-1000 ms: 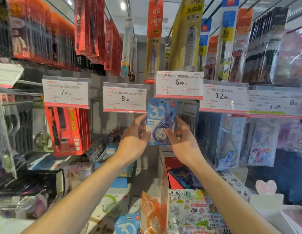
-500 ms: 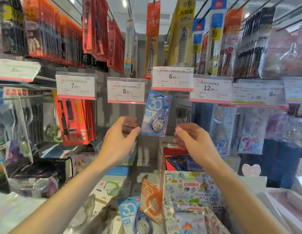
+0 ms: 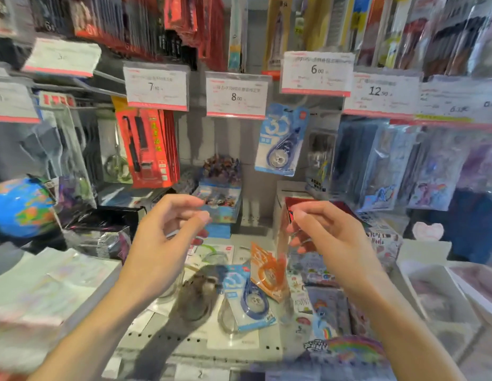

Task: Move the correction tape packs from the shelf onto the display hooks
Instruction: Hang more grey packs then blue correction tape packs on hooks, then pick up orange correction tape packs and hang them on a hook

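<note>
Both hands have dropped away from the hung blue pack (image 3: 282, 140), which now dangles tilted under the 6.00 price tag (image 3: 316, 73), above and between them. It is a blue card with a white "30" and a dark blue dispenser under clear plastic. Left hand (image 3: 168, 232) and right hand (image 3: 326, 233) hang with loosely curled fingers, holding nothing. Below them on the shelf (image 3: 212, 342) lie another blue pack (image 3: 249, 296) and an orange pack (image 3: 268, 272). Motion blur smears the print and the hook itself.
</note>
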`<state>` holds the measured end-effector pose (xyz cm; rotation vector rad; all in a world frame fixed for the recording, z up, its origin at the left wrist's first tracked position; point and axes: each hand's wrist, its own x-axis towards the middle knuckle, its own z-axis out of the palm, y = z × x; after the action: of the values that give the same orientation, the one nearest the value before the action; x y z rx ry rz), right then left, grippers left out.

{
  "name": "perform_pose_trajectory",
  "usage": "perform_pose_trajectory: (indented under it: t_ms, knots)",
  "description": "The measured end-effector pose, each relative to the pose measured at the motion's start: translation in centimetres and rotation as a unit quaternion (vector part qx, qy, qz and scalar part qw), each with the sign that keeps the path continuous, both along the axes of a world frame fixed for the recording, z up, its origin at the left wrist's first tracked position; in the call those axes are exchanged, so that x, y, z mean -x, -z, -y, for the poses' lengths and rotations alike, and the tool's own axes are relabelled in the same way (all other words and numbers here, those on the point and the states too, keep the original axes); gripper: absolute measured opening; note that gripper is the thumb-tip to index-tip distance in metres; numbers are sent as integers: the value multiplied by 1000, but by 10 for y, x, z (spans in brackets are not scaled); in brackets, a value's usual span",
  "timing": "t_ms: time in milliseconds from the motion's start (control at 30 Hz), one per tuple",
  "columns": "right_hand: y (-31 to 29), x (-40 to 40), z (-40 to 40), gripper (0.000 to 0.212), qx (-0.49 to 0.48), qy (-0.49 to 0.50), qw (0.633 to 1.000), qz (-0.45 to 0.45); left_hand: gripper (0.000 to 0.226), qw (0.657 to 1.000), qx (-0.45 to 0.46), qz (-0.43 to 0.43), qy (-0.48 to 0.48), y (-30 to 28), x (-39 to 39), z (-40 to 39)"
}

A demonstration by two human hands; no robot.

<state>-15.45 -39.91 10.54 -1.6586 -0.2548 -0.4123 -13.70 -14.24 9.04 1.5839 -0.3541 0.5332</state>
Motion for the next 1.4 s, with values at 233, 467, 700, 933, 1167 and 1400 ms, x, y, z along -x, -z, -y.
perform_pose_trajectory:
  t_ms: [233,467,700,933,1167,1400]
  knots:
    - [19,-7,-49,9,63,41,997,23,11,999,-11,-12,48,15,-20,-58]
    - [42,-38,-104,9,103,104,989,-6,16,987,-70,-62,134,35,-59,-107]
    - [80,-51,-107,7,207,208,953,-79,12,948,-217,-120,200,52,-108,-97]
    - [122,-56,-100,16,323,293,899,-39,14,889,-375,-135,224,71,-142,-45]
    - [142,-57,-98,41,298,290,903,-108,21,894,-310,-228,230,89,-165,15]
    - [146,-59,-92,46,239,256,928,-129,7,893,-184,-338,233,98,-175,42]
